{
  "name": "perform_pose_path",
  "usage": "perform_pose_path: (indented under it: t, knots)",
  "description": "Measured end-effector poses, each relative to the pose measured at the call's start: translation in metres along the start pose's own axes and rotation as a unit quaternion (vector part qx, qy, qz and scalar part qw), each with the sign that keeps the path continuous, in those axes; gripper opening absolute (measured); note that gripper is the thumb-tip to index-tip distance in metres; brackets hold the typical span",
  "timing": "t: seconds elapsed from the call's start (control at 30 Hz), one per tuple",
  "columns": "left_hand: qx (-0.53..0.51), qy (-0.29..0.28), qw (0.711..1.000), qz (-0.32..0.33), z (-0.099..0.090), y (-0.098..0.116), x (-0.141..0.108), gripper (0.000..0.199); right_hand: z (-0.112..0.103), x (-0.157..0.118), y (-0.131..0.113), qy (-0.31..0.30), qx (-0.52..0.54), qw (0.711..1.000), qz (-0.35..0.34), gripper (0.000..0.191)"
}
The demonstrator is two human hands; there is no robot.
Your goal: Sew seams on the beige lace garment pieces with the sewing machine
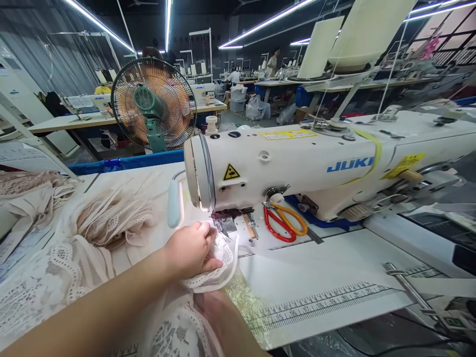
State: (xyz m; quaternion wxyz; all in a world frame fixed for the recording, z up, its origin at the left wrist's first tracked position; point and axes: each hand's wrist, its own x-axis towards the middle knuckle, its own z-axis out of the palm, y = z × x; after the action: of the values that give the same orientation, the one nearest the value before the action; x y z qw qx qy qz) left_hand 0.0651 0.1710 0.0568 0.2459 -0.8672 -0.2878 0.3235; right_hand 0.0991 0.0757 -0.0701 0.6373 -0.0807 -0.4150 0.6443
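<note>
My left hand (pixel 191 250) is closed on white lace fabric (pixel 223 255) just in front of the needle area of a white sewing machine (pixel 297 158). Below it, my right hand (pixel 217 307) is partly covered by the lace and its trim; its fingers are hidden under the cloth. A pale elastic strip (pixel 235 263) curves along the edge of the lace. More lace (pixel 178 332) hangs down over the table's front edge. Scissors with red and orange handles (pixel 284 223) lie beneath the machine arm.
Beige and white lace pieces (pixel 115 218) are heaped at the left. A lit lamp (pixel 174 203) stands by the machine head. A ruler tape (pixel 323 302) runs along the table front. Behind are a fan (pixel 154 104), large thread cones (pixel 320 47) and distant people.
</note>
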Motion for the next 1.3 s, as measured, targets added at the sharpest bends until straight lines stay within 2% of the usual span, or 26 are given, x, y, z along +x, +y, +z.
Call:
perform_pose_path:
  t: [0.07,0.1,0.17,0.2,0.23,0.27,0.3,0.33,0.37,0.4,0.43,0.47,0.53,0.6,0.73,0.8,0.93,1.0,1.13,1.3]
  knots:
    - [0.003,-0.001,1.0,0.005,0.0,0.001,-0.004,0.082,-0.004,-0.01,-0.01,-0.005,-0.072,0.997,0.018,0.063]
    - [-0.001,-0.005,1.0,0.004,-0.001,0.0,-0.007,0.083,-0.008,-0.016,-0.018,-0.018,-0.141,0.989,0.039,0.06]
    - [-0.018,-0.019,1.0,0.002,-0.003,-0.002,-0.013,0.084,-0.024,-0.029,-0.037,-0.041,-0.212,0.975,0.057,0.051]
    - [-0.03,-0.026,0.999,0.004,-0.004,-0.004,-0.016,0.082,-0.035,-0.033,-0.046,-0.056,-0.253,0.964,0.063,0.045]
    - [-0.04,-0.03,0.999,0.008,-0.004,-0.006,-0.019,0.08,-0.046,-0.034,-0.055,-0.016,-0.356,0.933,0.042,0.036]
    - [-0.051,-0.028,0.998,0.015,-0.005,-0.008,-0.021,0.078,-0.057,-0.033,-0.061,0.033,-0.47,0.882,-0.002,0.031]
    - [-0.059,-0.021,0.998,0.023,-0.005,-0.01,-0.023,0.075,-0.068,-0.03,-0.065,0.099,-0.582,0.802,-0.092,0.036]
    - [-0.066,-0.01,0.997,0.03,-0.004,-0.011,-0.024,0.073,-0.077,-0.025,-0.067,0.137,-0.672,0.711,-0.156,0.043]
    - [-0.071,0.001,0.997,0.037,-0.004,-0.012,-0.025,0.07,-0.085,-0.019,-0.068,0.144,-0.73,0.64,-0.19,0.052]
    - [-0.075,0.008,0.996,0.04,-0.003,-0.012,-0.026,0.067,-0.091,-0.013,-0.067,0.138,-0.77,0.587,-0.211,0.058]
    - [-0.078,0.014,0.996,0.046,-0.002,-0.01,-0.027,0.063,-0.095,-0.007,-0.065,0.119,-0.797,0.552,-0.216,0.057]
    - [-0.078,0.023,0.995,0.056,-0.001,-0.008,-0.028,0.059,-0.097,-0.003,-0.064,0.096,-0.809,0.537,-0.219,0.051]
    - [-0.073,0.051,0.992,0.093,0.002,-0.001,-0.033,0.053,-0.099,0.001,-0.06,0.058,-0.802,0.545,-0.236,0.033]
    - [-0.083,0.081,0.984,0.134,0.006,0.009,-0.038,0.045,-0.098,0.0,-0.056,0.033,-0.77,0.58,-0.265,0.019]
    - [-0.148,0.134,0.971,0.135,0.015,0.029,-0.047,0.022,-0.096,-0.006,-0.051,0.015,-0.733,0.619,-0.281,0.012]
    - [-0.145,0.182,0.964,0.128,0.022,0.033,-0.047,0.023,-0.096,-0.007,-0.05,0.011,-0.727,0.628,-0.28,0.013]
    - [-0.082,0.294,0.943,0.135,0.034,0.027,-0.039,0.014,-0.096,-0.005,-0.048,0.013,-0.718,0.635,-0.284,0.014]
    - [-0.056,0.332,0.931,0.143,0.038,0.02,-0.035,0.02,-0.096,-0.004,-0.046,0.014,-0.716,0.636,-0.287,0.013]
    - [-0.045,0.348,0.921,0.168,0.04,0.009,-0.028,0.021,-0.095,-0.003,-0.044,0.009,-0.722,0.629,-0.287,0.014]
    - [-0.068,0.306,0.927,0.204,0.037,0.002,-0.019,0.026,-0.094,-0.001,-0.044,0.004,-0.728,0.624,-0.282,0.023]
